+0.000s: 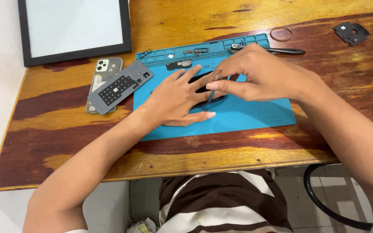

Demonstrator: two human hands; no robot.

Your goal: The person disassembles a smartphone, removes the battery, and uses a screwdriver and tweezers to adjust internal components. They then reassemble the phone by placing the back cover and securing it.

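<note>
Pressing one dark phone (pixel 203 88) flat mid-mat (pixel 255 114) under left hand (pixel 175 100), fingers apart; right hand (pixel 255 75) fingers pinching tweezers (pixel 217 77) over it. Lying toward bench's left edge: one grey cover (pixel 119 87), one back panel (pixel 104 69).

wooden table (pixel 65 142): glossy, worn | mat (pixel 255 114): matt blue rubber

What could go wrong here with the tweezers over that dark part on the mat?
The left hand only lies flat on the dark part, so it could slide. The right hand works thin tweezers close to the left fingers. Tiny loose pieces on the blue mat might get swept off.
</note>
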